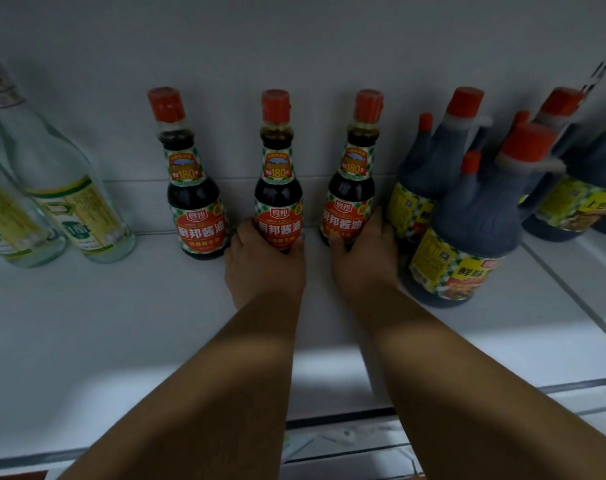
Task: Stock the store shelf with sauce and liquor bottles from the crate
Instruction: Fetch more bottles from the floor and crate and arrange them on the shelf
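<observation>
On the white shelf [86, 323] three small sauce bottles stand in a row, and the left hand [263, 268] has its fingers [240, 233] wrapped around the middle bottle [278, 199] while the right hand [363, 261] holds the right bottle [351, 195], with big jugs [467, 220] just beside.

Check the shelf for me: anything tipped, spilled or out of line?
Nothing stands out. The three small soy sauce bottles stand upright in a row, the left hand on the middle one, the right hand on the right one. No spill on the shelf.
</observation>
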